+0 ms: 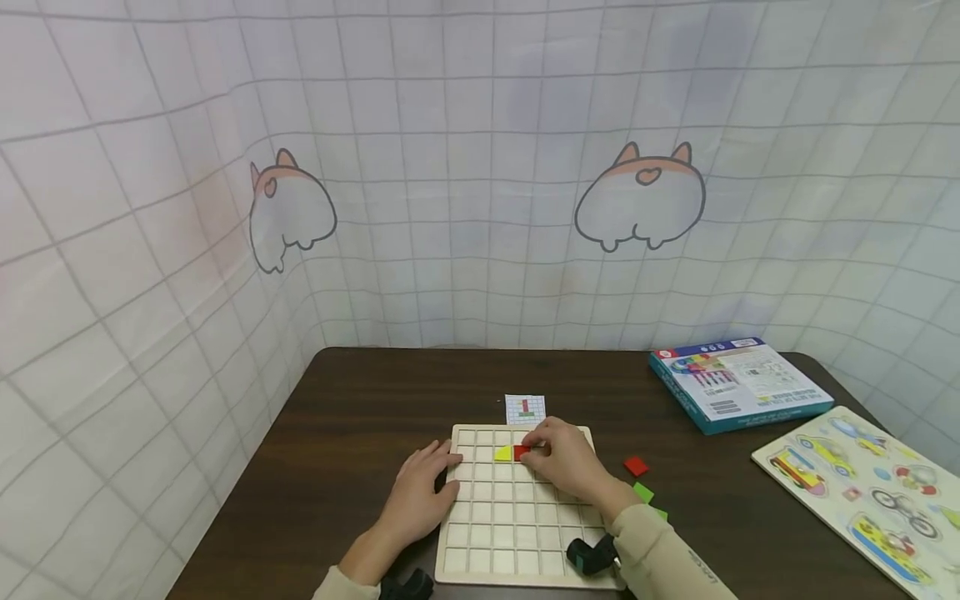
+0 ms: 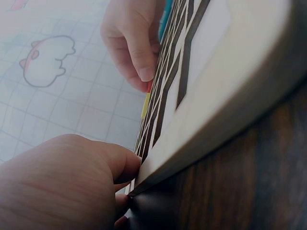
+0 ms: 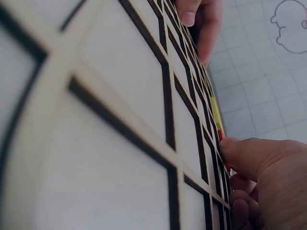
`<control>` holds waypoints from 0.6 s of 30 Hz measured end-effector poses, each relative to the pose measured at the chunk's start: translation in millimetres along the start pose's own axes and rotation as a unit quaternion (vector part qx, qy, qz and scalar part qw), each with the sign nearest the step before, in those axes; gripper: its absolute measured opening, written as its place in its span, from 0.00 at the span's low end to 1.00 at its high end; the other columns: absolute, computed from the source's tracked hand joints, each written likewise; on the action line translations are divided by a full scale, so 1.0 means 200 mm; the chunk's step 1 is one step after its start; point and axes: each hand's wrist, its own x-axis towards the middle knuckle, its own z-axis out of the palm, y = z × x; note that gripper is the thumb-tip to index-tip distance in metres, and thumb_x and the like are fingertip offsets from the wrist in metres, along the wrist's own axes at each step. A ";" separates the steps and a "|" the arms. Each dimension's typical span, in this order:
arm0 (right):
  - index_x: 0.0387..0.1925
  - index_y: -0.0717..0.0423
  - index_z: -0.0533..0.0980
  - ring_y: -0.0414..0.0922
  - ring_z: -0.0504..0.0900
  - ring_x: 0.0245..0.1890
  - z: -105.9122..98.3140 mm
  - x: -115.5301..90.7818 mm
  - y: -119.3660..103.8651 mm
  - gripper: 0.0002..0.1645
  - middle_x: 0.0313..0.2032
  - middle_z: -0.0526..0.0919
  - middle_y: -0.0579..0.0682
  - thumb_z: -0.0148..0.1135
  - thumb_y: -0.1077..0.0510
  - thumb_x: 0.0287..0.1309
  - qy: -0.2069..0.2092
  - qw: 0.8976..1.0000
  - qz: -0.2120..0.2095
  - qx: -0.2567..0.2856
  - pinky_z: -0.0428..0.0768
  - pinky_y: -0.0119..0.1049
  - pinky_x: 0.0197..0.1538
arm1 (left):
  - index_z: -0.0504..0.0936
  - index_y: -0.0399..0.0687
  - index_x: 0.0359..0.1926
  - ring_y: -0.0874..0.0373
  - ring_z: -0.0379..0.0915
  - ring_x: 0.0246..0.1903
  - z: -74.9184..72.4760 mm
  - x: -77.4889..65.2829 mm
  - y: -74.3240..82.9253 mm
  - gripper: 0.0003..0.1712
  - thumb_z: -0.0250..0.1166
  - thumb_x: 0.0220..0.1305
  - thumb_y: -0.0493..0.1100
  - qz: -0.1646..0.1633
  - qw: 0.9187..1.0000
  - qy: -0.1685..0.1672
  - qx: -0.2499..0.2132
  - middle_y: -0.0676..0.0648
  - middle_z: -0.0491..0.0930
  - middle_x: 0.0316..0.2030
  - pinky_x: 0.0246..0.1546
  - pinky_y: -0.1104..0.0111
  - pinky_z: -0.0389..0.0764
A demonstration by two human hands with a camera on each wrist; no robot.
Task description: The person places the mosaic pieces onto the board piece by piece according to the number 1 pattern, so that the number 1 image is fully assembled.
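Note:
A pale wooden grid board [image 1: 480, 578] lies flat on the dark table. My left hand [image 1: 420, 492] rests at its left edge, fingers spread loosely and fingertips touching the rim. Over the board's upper rows, my right hand [image 1: 566, 461] pinches a red tile [image 1: 519, 452] between thumb and fingers, which partly hide it. Just left of it sits a yellow tile [image 1: 502, 453] with a slanted side. In the right wrist view the yellow tile [image 3: 215, 111] lies in line with the red one [image 3: 220, 136]. A small printed pattern card [image 1: 525, 407] lies behind the board.
Right of the board lie a loose red tile [image 1: 636, 466] and green tiles [image 1: 642, 492], partly behind the right forearm. A flat teal-edged box [image 1: 742, 383] stands at the back right. In front of it is a picture puzzle board [image 1: 862, 492]. Grid-patterned cloth [image 1: 450, 250] hangs around the table.

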 end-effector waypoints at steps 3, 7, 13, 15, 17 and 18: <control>0.36 0.50 0.85 0.38 0.70 0.27 -0.01 0.02 -0.01 0.07 0.34 0.76 0.40 0.72 0.56 0.54 0.007 1.000 -0.005 0.001 0.73 0.30 0.30 | 0.79 0.44 0.58 0.42 0.56 0.70 -0.02 0.01 0.00 0.20 0.60 0.67 0.40 0.005 1.000 0.009 0.002 0.39 0.68 0.67 0.71 0.44 0.51; 0.36 0.51 0.85 0.39 0.70 0.28 0.00 0.03 -0.03 0.07 0.34 0.76 0.41 0.72 0.56 0.55 0.006 1.000 -0.006 0.004 0.73 0.31 0.31 | 0.80 0.44 0.58 0.42 0.57 0.70 -0.04 0.00 0.00 0.20 0.61 0.66 0.40 0.001 1.000 0.015 0.008 0.38 0.68 0.67 0.71 0.44 0.52; 0.37 0.51 0.85 0.38 0.70 0.28 0.01 0.01 -0.04 0.08 0.35 0.77 0.42 0.72 0.58 0.54 -0.006 1.000 0.008 0.003 0.72 0.31 0.31 | 0.79 0.45 0.58 0.43 0.56 0.70 -0.03 -0.02 0.00 0.20 0.61 0.66 0.40 -0.010 1.000 0.003 0.006 0.39 0.67 0.67 0.71 0.44 0.51; 0.39 0.52 0.84 0.39 0.70 0.28 0.00 0.00 -0.05 0.09 0.35 0.77 0.43 0.72 0.58 0.54 -0.010 1.000 0.003 0.003 0.71 0.31 0.31 | 0.79 0.45 0.58 0.43 0.56 0.70 -0.02 -0.02 -0.01 0.20 0.61 0.66 0.41 -0.009 1.000 0.002 0.007 0.40 0.67 0.67 0.71 0.45 0.51; 0.42 0.53 0.84 0.40 0.70 0.29 -0.02 -0.02 -0.05 0.12 0.36 0.77 0.44 0.71 0.57 0.54 -0.017 1.000 -0.002 0.005 0.71 0.31 0.31 | 0.79 0.46 0.58 0.43 0.56 0.70 -0.01 -0.02 -0.01 0.20 0.61 0.66 0.40 -0.007 1.000 0.001 0.008 0.40 0.67 0.68 0.71 0.45 0.51; 0.43 0.53 0.83 0.40 0.70 0.30 -0.03 -0.04 -0.05 0.13 0.36 0.77 0.44 0.71 0.57 0.54 -0.022 1.000 -0.003 0.008 0.70 0.32 0.31 | 0.79 0.46 0.59 0.43 0.56 0.71 -0.01 -0.02 -0.01 0.20 0.61 0.66 0.41 -0.007 1.000 0.000 0.008 0.40 0.67 0.68 0.71 0.45 0.51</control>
